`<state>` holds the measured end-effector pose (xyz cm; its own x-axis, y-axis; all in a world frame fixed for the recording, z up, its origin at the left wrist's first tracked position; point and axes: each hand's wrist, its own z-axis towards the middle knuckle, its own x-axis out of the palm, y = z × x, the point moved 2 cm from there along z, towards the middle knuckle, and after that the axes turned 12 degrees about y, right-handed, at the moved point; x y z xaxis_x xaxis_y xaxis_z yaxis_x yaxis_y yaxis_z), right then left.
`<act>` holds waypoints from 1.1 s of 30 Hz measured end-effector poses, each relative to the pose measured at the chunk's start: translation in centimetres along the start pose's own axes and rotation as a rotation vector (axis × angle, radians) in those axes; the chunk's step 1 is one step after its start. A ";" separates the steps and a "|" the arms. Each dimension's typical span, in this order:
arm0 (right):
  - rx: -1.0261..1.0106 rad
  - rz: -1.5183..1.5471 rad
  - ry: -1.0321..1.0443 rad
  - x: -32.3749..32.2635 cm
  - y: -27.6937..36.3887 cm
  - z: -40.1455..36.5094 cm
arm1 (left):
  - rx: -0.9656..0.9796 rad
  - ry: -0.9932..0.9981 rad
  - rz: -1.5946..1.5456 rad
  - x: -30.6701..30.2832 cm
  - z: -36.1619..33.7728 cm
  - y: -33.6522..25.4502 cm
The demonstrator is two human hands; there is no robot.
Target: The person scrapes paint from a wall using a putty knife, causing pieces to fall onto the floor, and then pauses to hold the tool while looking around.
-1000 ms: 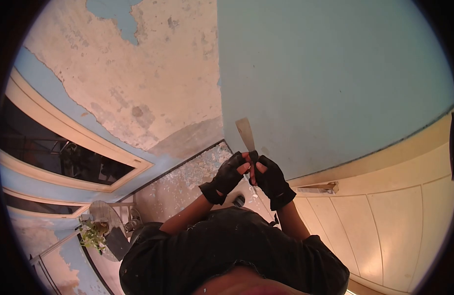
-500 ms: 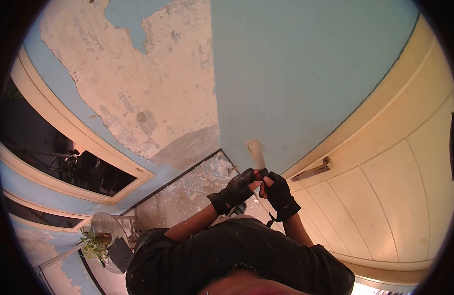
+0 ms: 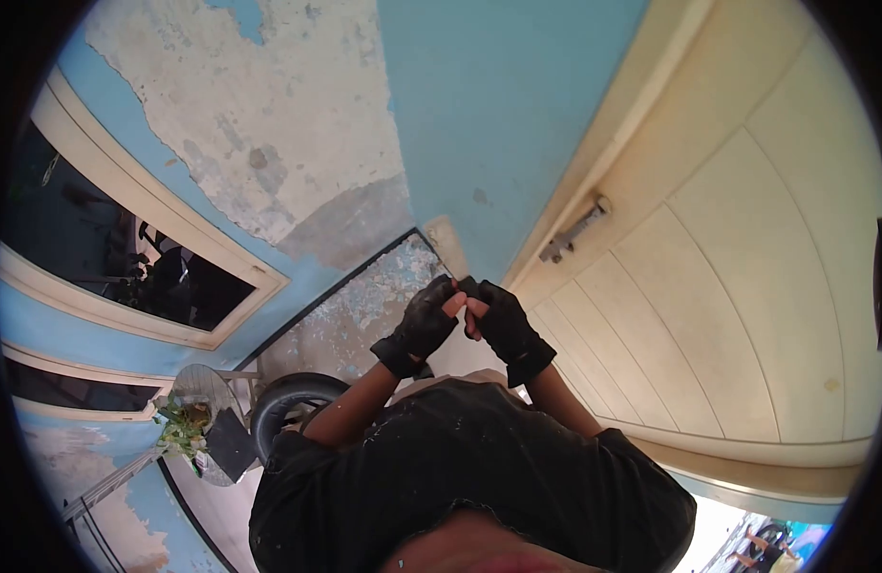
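Both my hands wear black fingerless gloves and meet in front of my chest. A scraper (image 3: 446, 244) with a wide, pale blade points away from me towards the wall corner. My right hand (image 3: 503, 325) is closed around its dark handle. Beside it, my left hand (image 3: 426, 315) has its fingers curled in at the same handle, the two hands' fingertips nearly touching. The gloves cover most of the handle. Beyond the blade stands the light blue wall (image 3: 488, 115), and left of the corner is a wall patch (image 3: 259, 105) stripped of paint.
A cream door (image 3: 708, 286) with a metal handle (image 3: 574, 229) stands close on my right. Paint flakes (image 3: 374, 277) litter the floor by the corner. To the left are a framed window (image 3: 173, 286), a black tyre (image 3: 293, 396) and a round table (image 3: 207, 382) with a plant (image 3: 183, 425).
My view has turned and shifted, bringing more of the door and the tyre into sight. Both hands, still together at the scraper, appear higher and further left in the picture.
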<state>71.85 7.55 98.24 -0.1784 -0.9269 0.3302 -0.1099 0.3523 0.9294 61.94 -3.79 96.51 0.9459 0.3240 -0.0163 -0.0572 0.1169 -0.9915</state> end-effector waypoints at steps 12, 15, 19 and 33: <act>0.043 -0.045 0.102 -9.1 0.2 -19.4 | 0.056 -0.316 -0.116 22.5 -3.7 0.2; 0.046 -0.070 0.158 -12.0 -1.3 -23.8 | 0.003 -0.313 -0.137 27.5 -4.5 -1.2; 0.092 -0.010 0.205 -12.8 -2.5 -28.9 | -0.060 -0.314 -0.150 32.8 -6.8 -0.9; -0.048 0.034 0.077 -11.5 -5.0 -43.3 | -0.052 -0.106 -0.129 41.7 -14.1 -2.9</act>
<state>116.74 10.79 96.90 -0.1054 -0.9224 0.3717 -0.0578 0.3788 0.9237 106.11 -3.86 96.91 0.9050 0.4073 0.1229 0.0821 0.1163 -0.9898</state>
